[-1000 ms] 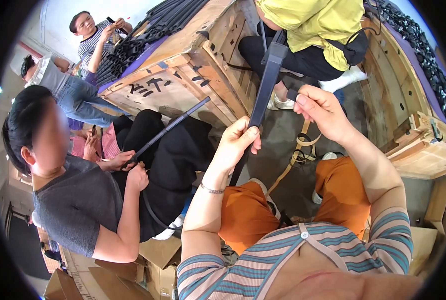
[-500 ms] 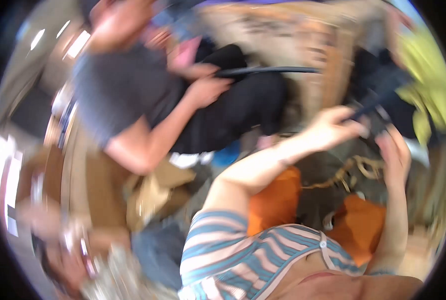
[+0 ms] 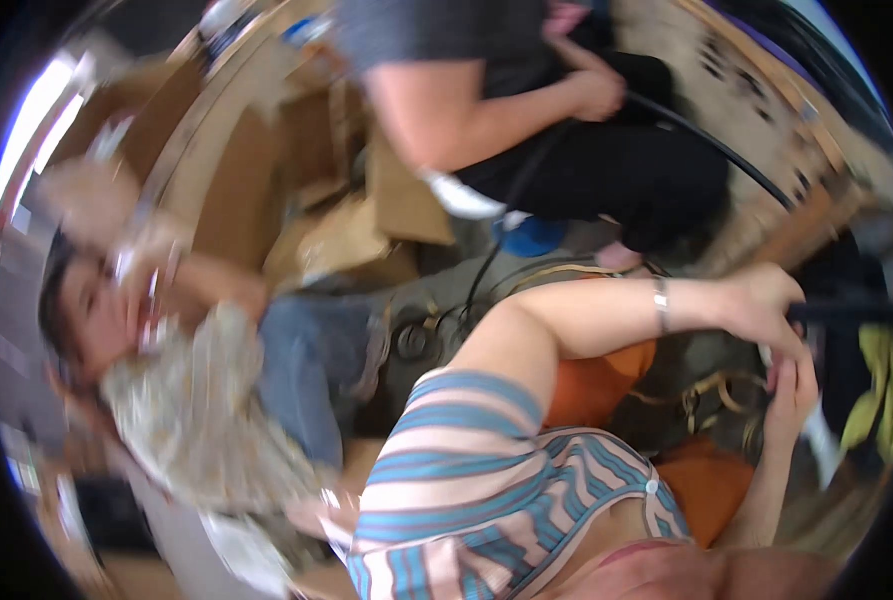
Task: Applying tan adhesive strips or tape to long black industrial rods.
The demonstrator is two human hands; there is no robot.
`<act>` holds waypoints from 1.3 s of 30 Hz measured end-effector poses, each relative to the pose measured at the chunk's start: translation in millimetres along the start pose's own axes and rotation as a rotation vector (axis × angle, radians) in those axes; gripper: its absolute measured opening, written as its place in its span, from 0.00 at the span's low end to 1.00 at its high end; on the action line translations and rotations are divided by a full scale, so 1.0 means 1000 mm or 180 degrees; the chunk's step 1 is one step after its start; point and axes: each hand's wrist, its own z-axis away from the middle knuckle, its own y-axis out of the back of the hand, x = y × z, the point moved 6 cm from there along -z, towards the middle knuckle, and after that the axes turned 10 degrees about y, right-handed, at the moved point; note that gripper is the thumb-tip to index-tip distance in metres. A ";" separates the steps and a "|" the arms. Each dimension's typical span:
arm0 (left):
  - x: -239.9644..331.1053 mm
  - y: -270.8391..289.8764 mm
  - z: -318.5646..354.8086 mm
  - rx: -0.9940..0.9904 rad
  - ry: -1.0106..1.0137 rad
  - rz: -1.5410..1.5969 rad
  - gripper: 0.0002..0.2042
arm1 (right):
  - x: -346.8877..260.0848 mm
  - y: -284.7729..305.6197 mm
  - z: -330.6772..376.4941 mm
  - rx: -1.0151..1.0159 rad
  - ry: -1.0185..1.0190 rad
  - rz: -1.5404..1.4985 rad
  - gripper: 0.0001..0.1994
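Head view: left hand [image 3: 766,305] grips dark strap [image 3: 846,310], right hand [image 3: 788,390] closed just below, crowded

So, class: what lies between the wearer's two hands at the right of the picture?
In the head view nothing lies between them: the left hand grips a dark strap, and the right hand sits just beneath it, the two about touching.

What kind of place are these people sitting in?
Probably a workshop or packing area, with people working seated on the floor. Flattened cardboard boxes are piled about, a wooden crate stands at the upper right, and the left hand and right hand grip a dark strap.
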 end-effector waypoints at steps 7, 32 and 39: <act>-0.030 -0.009 -0.023 -0.0008 0.0933 0.0384 0.05 | -0.006 0.005 -0.015 0.0058 -0.0137 -0.0204 0.08; -0.045 -0.025 -0.041 -0.0274 0.1268 0.0780 0.03 | 0.004 0.028 -0.017 0.0893 -0.0047 0.0329 0.19; -0.055 -0.023 -0.040 -0.0335 0.1285 0.0563 0.06 | 0.005 0.018 -0.021 0.0232 0.0187 0.0551 0.05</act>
